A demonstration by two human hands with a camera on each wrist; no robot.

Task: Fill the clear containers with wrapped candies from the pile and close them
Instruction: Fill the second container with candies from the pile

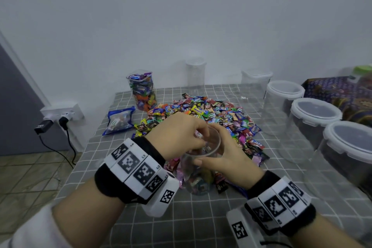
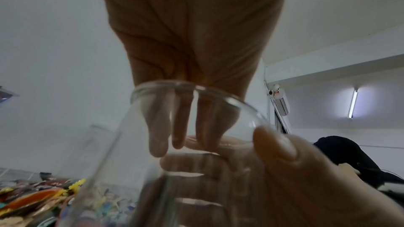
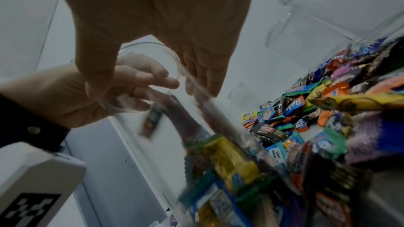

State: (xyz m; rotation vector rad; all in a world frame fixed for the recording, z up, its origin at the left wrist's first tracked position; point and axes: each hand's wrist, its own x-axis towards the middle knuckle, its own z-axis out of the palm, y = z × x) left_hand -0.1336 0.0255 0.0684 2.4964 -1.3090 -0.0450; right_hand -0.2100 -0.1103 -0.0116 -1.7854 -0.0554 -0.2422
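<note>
Our left fingers (image 2: 157,137) reach straight down past the rim into the mouth of the clear container (image 1: 198,173), loosely spread and gripping nothing we can make out; in the right wrist view a dark wrapped candy (image 3: 151,122) shows blurred just below them inside the container. Our left hand (image 1: 177,133) arches over the opening from the left. Our right hand (image 1: 227,157) wraps the container's upper wall from the right, thumb (image 2: 275,146) pressed on the near side just under the rim and the other fingers curled round the far side, seen through the plastic. The container stands on the grey checked tablecloth (image 1: 181,223) at the near edge of the candy pile (image 1: 211,115), its lower part holding mixed wrapped candies; whether it tilts a little we cannot tell.

Behind the pile to the left, a full container (image 1: 142,89) stands packed with candies to the top, with a blue-edged candy bag (image 1: 119,120) lying beside it. Two empty clear containers (image 1: 195,75) stand at the back by the wall, and three lidded round containers (image 1: 314,125) line the right side of the table. A white power strip (image 1: 62,113) with plugs hangs at the left wall.
</note>
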